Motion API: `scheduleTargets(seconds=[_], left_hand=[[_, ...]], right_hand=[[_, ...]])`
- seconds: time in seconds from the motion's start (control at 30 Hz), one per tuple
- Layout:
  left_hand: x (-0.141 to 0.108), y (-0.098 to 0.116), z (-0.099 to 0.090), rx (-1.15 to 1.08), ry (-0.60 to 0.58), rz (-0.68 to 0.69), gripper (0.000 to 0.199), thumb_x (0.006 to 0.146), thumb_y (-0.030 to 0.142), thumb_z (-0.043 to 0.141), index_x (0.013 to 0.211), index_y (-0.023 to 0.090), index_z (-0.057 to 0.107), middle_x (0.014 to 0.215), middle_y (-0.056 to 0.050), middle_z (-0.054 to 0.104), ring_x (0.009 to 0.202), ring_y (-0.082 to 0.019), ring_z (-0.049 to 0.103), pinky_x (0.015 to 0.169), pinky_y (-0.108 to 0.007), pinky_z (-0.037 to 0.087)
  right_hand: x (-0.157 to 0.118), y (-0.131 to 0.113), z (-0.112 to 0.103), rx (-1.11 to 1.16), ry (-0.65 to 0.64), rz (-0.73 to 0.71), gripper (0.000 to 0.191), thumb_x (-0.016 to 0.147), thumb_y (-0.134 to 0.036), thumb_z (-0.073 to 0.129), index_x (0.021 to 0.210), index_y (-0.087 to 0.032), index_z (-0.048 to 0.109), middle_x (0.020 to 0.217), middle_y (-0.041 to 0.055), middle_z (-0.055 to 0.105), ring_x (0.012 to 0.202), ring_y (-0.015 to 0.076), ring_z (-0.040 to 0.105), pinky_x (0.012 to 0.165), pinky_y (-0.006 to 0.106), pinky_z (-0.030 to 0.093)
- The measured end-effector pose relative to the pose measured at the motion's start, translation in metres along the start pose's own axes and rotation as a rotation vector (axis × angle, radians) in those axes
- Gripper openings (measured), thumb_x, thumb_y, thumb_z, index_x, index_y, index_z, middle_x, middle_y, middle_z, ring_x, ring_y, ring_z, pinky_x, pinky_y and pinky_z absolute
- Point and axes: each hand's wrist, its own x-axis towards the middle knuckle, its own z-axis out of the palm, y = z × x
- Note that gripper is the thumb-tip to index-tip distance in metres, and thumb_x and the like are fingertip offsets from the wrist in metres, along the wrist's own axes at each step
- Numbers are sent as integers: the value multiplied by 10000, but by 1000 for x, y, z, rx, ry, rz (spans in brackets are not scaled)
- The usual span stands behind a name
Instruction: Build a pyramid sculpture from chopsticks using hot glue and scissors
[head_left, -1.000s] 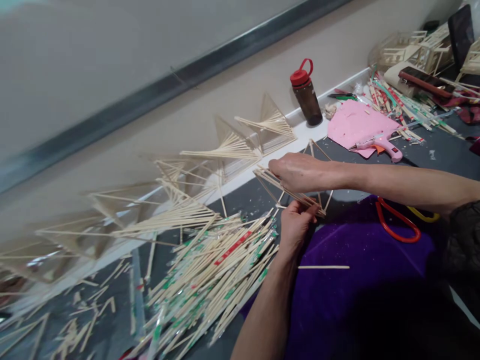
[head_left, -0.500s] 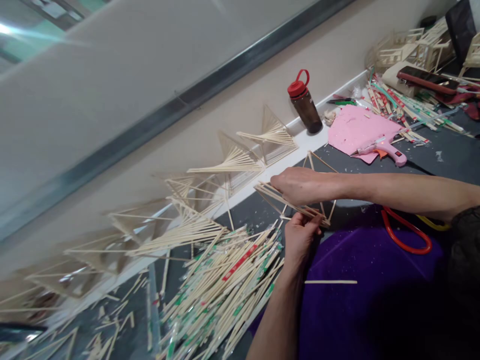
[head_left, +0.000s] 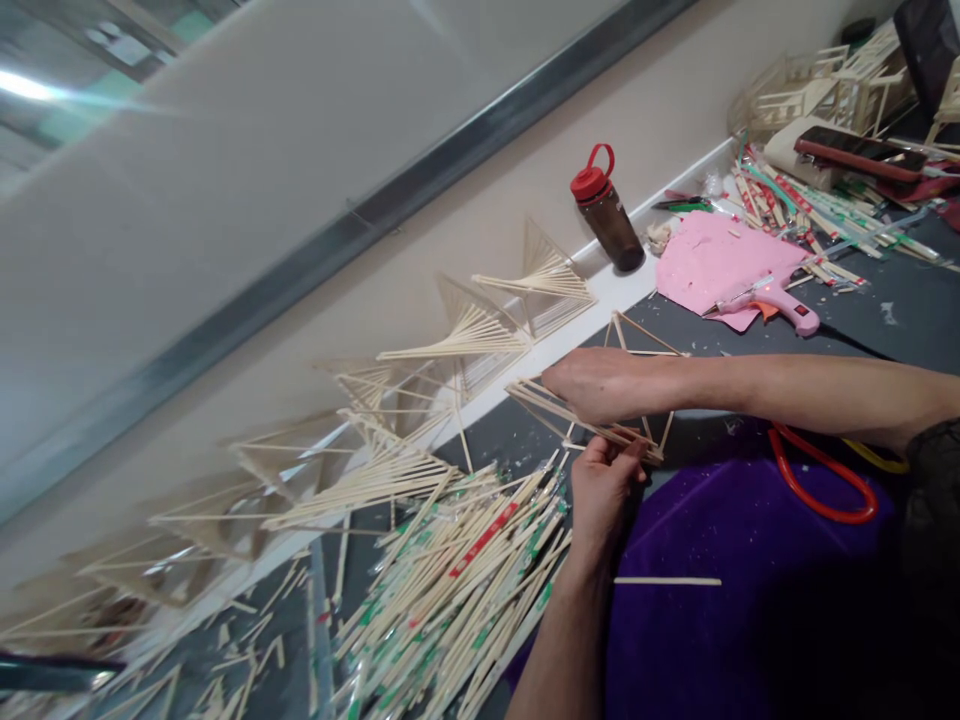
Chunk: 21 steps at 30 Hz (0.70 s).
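Stick frame (head_left: 621, 433) between both hands, over desk (head_left: 919, 330): left hand (head_left: 606, 485) pinching its near edge, apparently for steadiness; right hand (head_left: 596, 388) across its top (fingers mostly hidden, grip unclear). Stick pile (head_left: 472, 575) left of left fingers, seemingly for reach.

The stick frame (head_left: 551, 405) is pale straw, like the stick heap (head_left: 451, 605) at left, its wrappers (head_left: 484, 540) marked green and red. The glue gun (head_left: 786, 300) at right is pink, the far bottle (head_left: 611, 230) brown, its cap (head_left: 591, 183) red, the near surface (head_left: 697, 530) deep purple. The shadowed right sleeve (head_left: 936, 470) seems black to me.
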Motion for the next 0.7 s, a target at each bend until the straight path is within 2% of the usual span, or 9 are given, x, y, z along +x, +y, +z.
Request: scheduleTargets(seconds=[0.3,0.53,0.7], left_hand=[[4,-6,-2,-3,-3,1,289,575,336,782,757,146,663,557,4,636,377,-71,458,395,-199,291],[1,-1,0,10,0,9,256,584,322,771,731,149,653,529,18,610,386,-72,460,404,-200,316],[2,-1,1,9,-6,17,249,578,300,772,739,147,658,555,12,628,396,-72,470,397,-195,297]], right_hand=[[-4,-4,-4,20,-33,24,334,904,-91,447,1128,-30,688,995,208,702,796,169,597,606,273,343],[3,1,3,-11,13,-22,318,874,-74,458,1076,-27,699,978,201,698,740,143,566,611,273,344],[2,1,4,-14,20,-21,309,873,-51,455,1079,-11,682,991,202,689,795,162,581,665,291,384]])
